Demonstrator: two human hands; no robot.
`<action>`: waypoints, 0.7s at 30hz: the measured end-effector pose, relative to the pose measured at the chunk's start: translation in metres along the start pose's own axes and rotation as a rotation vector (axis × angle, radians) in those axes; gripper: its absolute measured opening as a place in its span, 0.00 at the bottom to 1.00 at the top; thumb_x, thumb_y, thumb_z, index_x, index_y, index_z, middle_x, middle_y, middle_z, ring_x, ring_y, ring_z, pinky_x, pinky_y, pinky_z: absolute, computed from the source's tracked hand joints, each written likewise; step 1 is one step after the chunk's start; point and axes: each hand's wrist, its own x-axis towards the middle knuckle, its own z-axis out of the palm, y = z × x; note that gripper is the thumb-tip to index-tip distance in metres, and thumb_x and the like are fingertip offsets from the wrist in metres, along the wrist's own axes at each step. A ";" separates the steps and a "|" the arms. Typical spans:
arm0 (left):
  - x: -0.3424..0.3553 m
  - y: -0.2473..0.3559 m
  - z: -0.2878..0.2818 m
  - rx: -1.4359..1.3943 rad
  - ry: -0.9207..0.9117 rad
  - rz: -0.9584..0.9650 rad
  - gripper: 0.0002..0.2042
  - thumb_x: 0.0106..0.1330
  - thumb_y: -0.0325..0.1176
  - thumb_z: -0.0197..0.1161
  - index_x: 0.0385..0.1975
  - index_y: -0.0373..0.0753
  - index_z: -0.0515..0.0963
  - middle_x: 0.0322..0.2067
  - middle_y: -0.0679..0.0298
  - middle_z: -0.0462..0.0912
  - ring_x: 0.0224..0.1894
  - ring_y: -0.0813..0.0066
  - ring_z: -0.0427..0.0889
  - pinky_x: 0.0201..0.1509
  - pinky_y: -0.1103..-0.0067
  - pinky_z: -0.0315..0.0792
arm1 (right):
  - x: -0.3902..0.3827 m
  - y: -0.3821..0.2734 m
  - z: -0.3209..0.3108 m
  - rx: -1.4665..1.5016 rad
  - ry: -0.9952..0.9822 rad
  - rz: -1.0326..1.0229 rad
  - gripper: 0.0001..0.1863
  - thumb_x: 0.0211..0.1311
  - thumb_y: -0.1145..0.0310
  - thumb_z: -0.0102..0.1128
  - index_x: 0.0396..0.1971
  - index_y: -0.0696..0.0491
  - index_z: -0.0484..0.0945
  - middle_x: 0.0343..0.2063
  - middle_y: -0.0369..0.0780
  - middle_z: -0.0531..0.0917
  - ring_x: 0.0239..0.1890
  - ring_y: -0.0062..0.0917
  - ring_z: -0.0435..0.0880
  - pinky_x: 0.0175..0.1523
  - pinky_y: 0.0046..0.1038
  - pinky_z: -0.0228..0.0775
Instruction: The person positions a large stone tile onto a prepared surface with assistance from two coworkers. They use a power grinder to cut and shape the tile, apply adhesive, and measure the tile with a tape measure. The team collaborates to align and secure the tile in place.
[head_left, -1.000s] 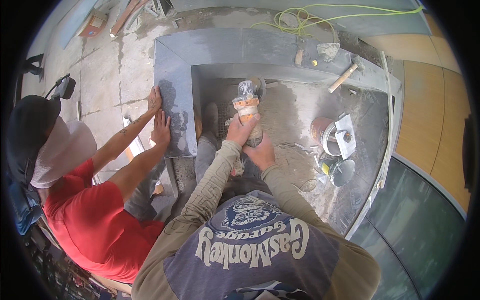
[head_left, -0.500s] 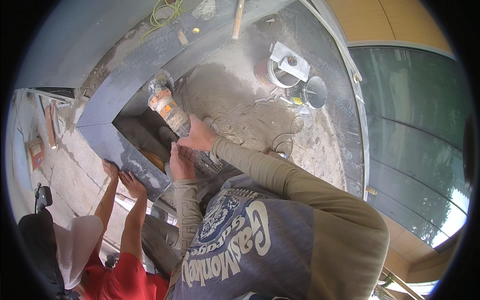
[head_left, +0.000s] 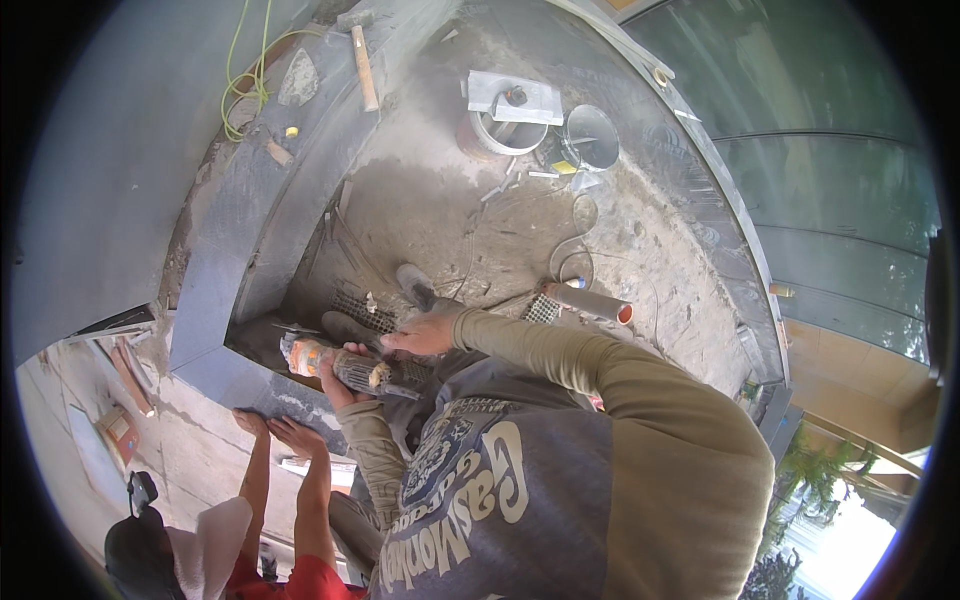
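My left hand [head_left: 336,380] is wrapped round a dusty orange-and-grey angle grinder [head_left: 310,355], held low beside the inner corner of the grey stone slab frame [head_left: 200,355]; its disc [head_left: 297,328] points away from me. My right hand [head_left: 420,335] is just right of and above the grinder, fingers curled; what they grip, if anything, I cannot make out. A co-worker's hands [head_left: 292,434] press on the slab at lower left. My shoes [head_left: 415,285] are on the dusty floor beyond the grinder.
Two buckets [head_left: 590,145], one under a white board [head_left: 540,100], stand on the dusty floor [head_left: 420,200]. A tube [head_left: 590,300] lies at right. A mallet [head_left: 363,70], trowel [head_left: 298,80] and green hose [head_left: 232,110] lie along the far ledge; glass panels [head_left: 830,180] border the right.
My view has turned. The grinder has been swung round leftward and brought lower, my left hand now wrapped round its body. My right hand has shifted off the grinder's body toward the right.
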 end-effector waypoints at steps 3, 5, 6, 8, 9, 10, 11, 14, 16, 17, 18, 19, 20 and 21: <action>-0.001 0.024 0.001 0.013 0.002 0.018 0.17 0.72 0.43 0.62 0.44 0.32 0.76 0.36 0.52 0.84 0.42 0.57 0.86 0.53 0.63 0.84 | -0.021 0.040 -0.024 -0.489 -0.007 0.375 0.35 0.70 0.37 0.48 0.59 0.49 0.85 0.58 0.46 0.86 0.64 0.46 0.81 0.69 0.48 0.68; -0.007 0.044 0.003 -0.033 -0.054 -0.012 0.19 0.72 0.43 0.64 0.47 0.30 0.75 0.38 0.50 0.82 0.43 0.57 0.83 0.57 0.64 0.83 | -0.026 0.114 -0.028 -0.531 0.021 0.537 0.33 0.64 0.42 0.57 0.58 0.51 0.85 0.58 0.49 0.86 0.64 0.47 0.81 0.67 0.51 0.71; -0.008 0.059 0.000 -0.041 -0.077 -0.017 0.19 0.72 0.43 0.64 0.47 0.30 0.75 0.38 0.50 0.82 0.43 0.57 0.83 0.57 0.64 0.82 | -0.032 0.146 -0.029 -0.561 0.085 0.574 0.32 0.61 0.45 0.61 0.58 0.52 0.85 0.57 0.50 0.85 0.63 0.47 0.82 0.67 0.51 0.72; -0.026 0.081 0.021 -0.047 -0.125 0.016 0.19 0.73 0.42 0.63 0.47 0.29 0.74 0.39 0.50 0.82 0.43 0.57 0.83 0.59 0.64 0.81 | -0.045 0.188 -0.030 -0.418 0.278 0.647 0.31 0.57 0.49 0.66 0.58 0.52 0.85 0.58 0.50 0.85 0.63 0.48 0.82 0.66 0.48 0.75; -0.024 0.088 0.021 -0.029 -0.128 0.025 0.19 0.73 0.42 0.62 0.47 0.29 0.74 0.39 0.49 0.81 0.43 0.57 0.83 0.59 0.64 0.81 | -0.051 0.220 -0.030 -0.321 0.387 0.659 0.28 0.57 0.49 0.65 0.54 0.51 0.87 0.57 0.51 0.85 0.61 0.48 0.83 0.63 0.47 0.76; -0.017 0.095 0.019 -0.014 -0.131 0.015 0.19 0.73 0.42 0.62 0.47 0.29 0.74 0.39 0.49 0.81 0.43 0.57 0.83 0.59 0.64 0.81 | -0.062 0.257 -0.024 -0.218 0.497 0.688 0.25 0.57 0.49 0.65 0.50 0.50 0.89 0.56 0.51 0.85 0.60 0.48 0.83 0.61 0.46 0.78; -0.011 0.101 0.015 0.000 -0.133 0.005 0.19 0.73 0.42 0.62 0.48 0.29 0.74 0.39 0.49 0.81 0.43 0.58 0.82 0.59 0.64 0.81 | -0.072 0.286 -0.015 -0.144 0.563 0.728 0.25 0.58 0.50 0.63 0.48 0.51 0.89 0.54 0.52 0.86 0.59 0.49 0.84 0.60 0.46 0.78; -0.002 0.110 0.014 0.041 -0.151 -0.032 0.20 0.75 0.43 0.62 0.48 0.29 0.73 0.39 0.50 0.80 0.44 0.58 0.82 0.59 0.65 0.81 | -0.101 0.329 0.021 -0.102 0.614 0.784 0.23 0.59 0.52 0.60 0.45 0.54 0.89 0.49 0.55 0.87 0.56 0.51 0.85 0.60 0.46 0.77; 0.007 0.116 0.005 0.066 -0.164 -0.061 0.21 0.76 0.45 0.63 0.49 0.29 0.74 0.39 0.50 0.80 0.44 0.59 0.82 0.60 0.64 0.81 | -0.109 0.324 0.054 -0.200 0.525 0.772 0.22 0.60 0.54 0.58 0.43 0.55 0.88 0.47 0.56 0.87 0.54 0.52 0.86 0.60 0.46 0.77; 0.011 0.117 0.001 0.070 -0.166 -0.095 0.21 0.76 0.45 0.63 0.49 0.29 0.74 0.39 0.50 0.81 0.44 0.59 0.82 0.60 0.64 0.81 | -0.112 0.316 0.070 -0.198 0.511 0.784 0.22 0.61 0.55 0.57 0.42 0.56 0.88 0.47 0.57 0.87 0.54 0.52 0.86 0.60 0.46 0.77; 0.010 0.118 0.000 0.080 -0.169 -0.114 0.21 0.76 0.45 0.63 0.49 0.29 0.74 0.39 0.50 0.81 0.44 0.59 0.82 0.60 0.64 0.81 | -0.109 0.297 0.081 -0.097 0.551 0.814 0.22 0.62 0.56 0.56 0.43 0.58 0.88 0.48 0.57 0.87 0.55 0.51 0.86 0.61 0.46 0.77; 0.012 0.112 0.000 0.088 -0.177 -0.143 0.21 0.76 0.46 0.63 0.49 0.29 0.74 0.38 0.50 0.81 0.43 0.60 0.83 0.60 0.64 0.81 | -0.112 0.283 0.087 0.005 0.595 0.854 0.22 0.63 0.58 0.56 0.44 0.59 0.88 0.50 0.57 0.86 0.56 0.50 0.85 0.61 0.46 0.77; 0.017 0.092 0.002 0.113 -0.135 -0.171 0.20 0.75 0.45 0.63 0.48 0.30 0.74 0.37 0.51 0.81 0.42 0.60 0.83 0.59 0.64 0.82 | -0.125 0.300 0.100 0.001 0.612 0.861 0.22 0.63 0.58 0.55 0.44 0.59 0.88 0.49 0.56 0.87 0.56 0.51 0.86 0.61 0.45 0.77; 0.020 0.073 0.003 0.143 -0.102 -0.217 0.20 0.75 0.45 0.64 0.48 0.30 0.74 0.37 0.52 0.82 0.41 0.60 0.84 0.58 0.64 0.82 | -0.134 0.317 0.111 -0.001 0.627 0.865 0.22 0.64 0.58 0.54 0.43 0.59 0.89 0.49 0.56 0.87 0.56 0.51 0.86 0.61 0.45 0.78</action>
